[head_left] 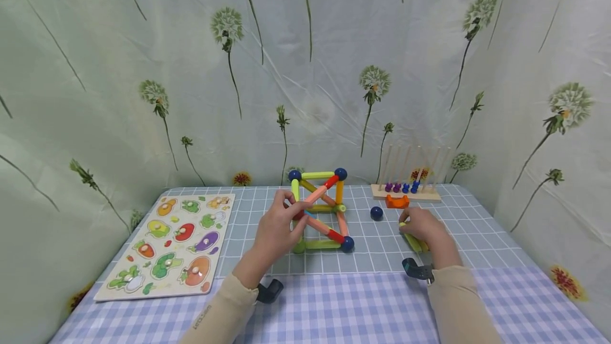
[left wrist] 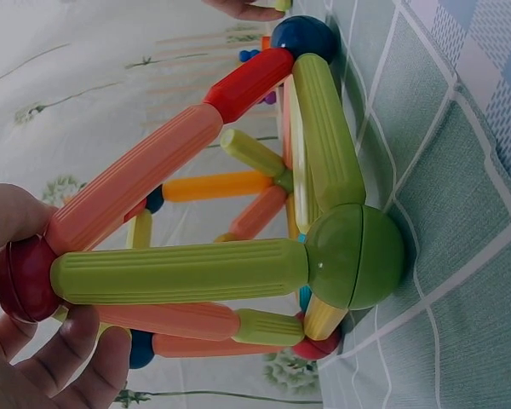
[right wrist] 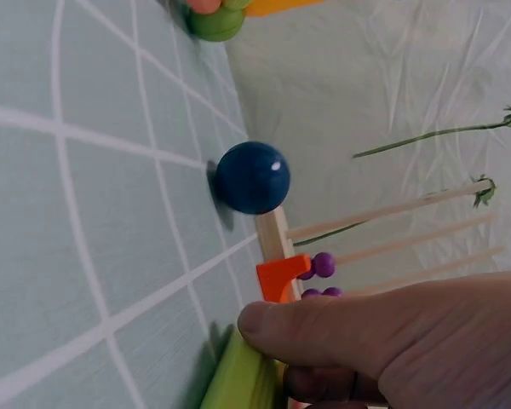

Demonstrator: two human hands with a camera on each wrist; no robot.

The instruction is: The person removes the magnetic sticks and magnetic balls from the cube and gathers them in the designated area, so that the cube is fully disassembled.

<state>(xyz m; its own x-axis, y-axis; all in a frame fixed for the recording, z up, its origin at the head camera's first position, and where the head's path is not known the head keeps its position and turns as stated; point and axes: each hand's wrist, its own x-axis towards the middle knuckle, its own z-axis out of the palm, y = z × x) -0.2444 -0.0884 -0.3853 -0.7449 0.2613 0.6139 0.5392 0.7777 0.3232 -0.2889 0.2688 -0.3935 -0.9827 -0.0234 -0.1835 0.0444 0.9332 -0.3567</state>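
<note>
A ball-and-stick frame (head_left: pixel 322 245) of coloured rods and balls stands on the table, in the middle of the head view. My left hand (head_left: pixel 279 225) grips a red ball (left wrist: pixel 25 277) at its upper near corner. From that ball, a green rod (left wrist: pixel 179 273) runs down to a green ball (left wrist: pixel 358 256), and a salmon rod (left wrist: pixel 140 175) leads off beside it. Over to the right, my right hand (head_left: pixel 425 226) pinches a yellow-green rod (right wrist: pixel 243 375) between thumb and fingers, low over the cloth. A loose dark blue ball (head_left: pixel 376 213) lies left of that hand.
An orange curved block (head_left: pixel 397 202) lies beyond my right hand, before a wooden peg stand (head_left: pixel 431 195) with purple and blue beads. A vegetable puzzle board (head_left: pixel 157 285) lies on the left. Behind the table hangs a dandelion-print curtain (head_left: pixel 315 84).
</note>
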